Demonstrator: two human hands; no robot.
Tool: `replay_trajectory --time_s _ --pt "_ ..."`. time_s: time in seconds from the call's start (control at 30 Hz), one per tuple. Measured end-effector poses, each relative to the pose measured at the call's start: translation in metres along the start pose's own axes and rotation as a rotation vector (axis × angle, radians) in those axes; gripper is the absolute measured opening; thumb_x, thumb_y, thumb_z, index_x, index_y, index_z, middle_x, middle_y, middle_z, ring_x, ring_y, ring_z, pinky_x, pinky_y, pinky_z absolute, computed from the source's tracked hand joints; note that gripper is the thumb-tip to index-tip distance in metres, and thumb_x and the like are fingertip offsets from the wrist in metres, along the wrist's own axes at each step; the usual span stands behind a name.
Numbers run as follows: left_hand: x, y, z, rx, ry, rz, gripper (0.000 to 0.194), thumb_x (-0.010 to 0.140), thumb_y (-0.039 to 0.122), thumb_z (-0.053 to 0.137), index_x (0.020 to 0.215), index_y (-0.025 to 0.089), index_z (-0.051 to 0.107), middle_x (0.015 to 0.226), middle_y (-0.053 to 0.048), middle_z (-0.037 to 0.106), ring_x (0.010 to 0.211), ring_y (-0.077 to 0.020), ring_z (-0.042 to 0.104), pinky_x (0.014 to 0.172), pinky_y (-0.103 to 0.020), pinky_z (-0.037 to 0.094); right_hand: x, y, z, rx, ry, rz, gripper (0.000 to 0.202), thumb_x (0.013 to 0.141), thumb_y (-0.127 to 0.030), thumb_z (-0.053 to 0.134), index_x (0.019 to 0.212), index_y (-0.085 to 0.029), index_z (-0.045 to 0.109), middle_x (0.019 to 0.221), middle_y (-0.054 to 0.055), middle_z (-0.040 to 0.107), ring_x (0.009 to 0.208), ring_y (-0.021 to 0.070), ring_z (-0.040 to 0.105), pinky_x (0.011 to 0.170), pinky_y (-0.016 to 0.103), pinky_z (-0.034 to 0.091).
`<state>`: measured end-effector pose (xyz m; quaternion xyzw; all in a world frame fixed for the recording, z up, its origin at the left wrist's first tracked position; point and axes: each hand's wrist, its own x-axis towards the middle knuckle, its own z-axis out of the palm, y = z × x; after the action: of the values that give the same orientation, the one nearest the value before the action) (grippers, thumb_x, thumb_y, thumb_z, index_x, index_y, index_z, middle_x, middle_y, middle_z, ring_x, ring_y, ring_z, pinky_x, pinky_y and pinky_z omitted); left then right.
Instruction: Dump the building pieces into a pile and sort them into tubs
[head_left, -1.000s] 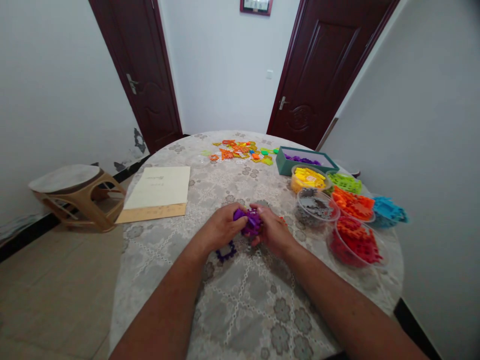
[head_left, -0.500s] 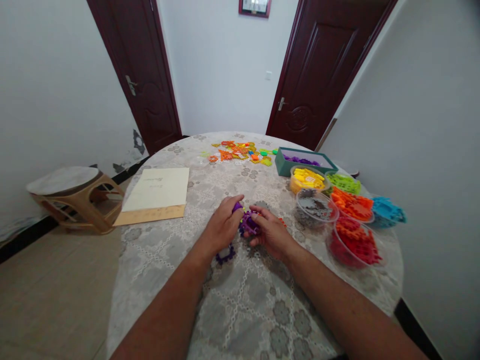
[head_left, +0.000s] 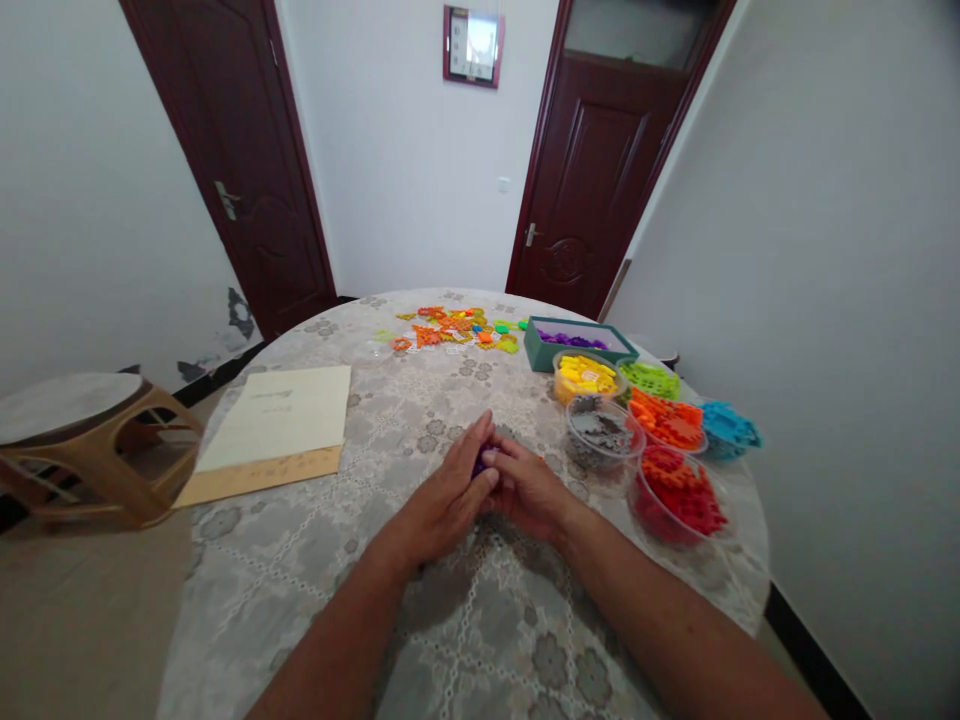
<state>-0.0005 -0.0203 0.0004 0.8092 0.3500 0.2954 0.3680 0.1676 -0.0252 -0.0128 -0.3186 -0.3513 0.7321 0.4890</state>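
Observation:
Over the middle of the table, my left hand (head_left: 455,490) and my right hand (head_left: 525,487) are cupped together around purple plastic building pieces (head_left: 485,459). Only a small purple patch shows between the fingers; most of what they hold is hidden. My left fingers stretch along the far side, with the thumb pressed in toward the pieces. The right fingers are bent around them from the other side. A bit of orange shows just beyond my right hand, too small to name.
Tubs of yellow (head_left: 586,376), grey (head_left: 602,432), green (head_left: 649,380), orange (head_left: 666,418), blue (head_left: 729,430) and red pieces (head_left: 679,492) stand at right, by a green box (head_left: 540,352) of purple pieces. Loose pieces (head_left: 450,326) lie at the back. Paper sheets (head_left: 277,415) lie left, near a stool (head_left: 97,450).
My hands have come together, and the left hand has closed in around the purple pieces. The purple part under my left wrist is out of sight. The view has tilted up and shifted right.

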Motion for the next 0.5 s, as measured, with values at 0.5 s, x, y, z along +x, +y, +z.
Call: replay_trajectory --time_s 0.5 --pt "-0.028 -0.002 -0.064 0.231 -0.026 -0.286 0.074 0.083 0.053 0.073 0.15 0.031 0.053 0.149 -0.01 0.061 0.137 -0.0313 0.057 0.118 -0.047 0.042 0.051 -0.195 -0.066 -0.653 0.479 0.0 0.043 0.082 -0.015 0.077 0.123 -0.014 0.065 0.084 0.01 0.076 0.058 0.0169 0.068 0.047 0.024 0.053"
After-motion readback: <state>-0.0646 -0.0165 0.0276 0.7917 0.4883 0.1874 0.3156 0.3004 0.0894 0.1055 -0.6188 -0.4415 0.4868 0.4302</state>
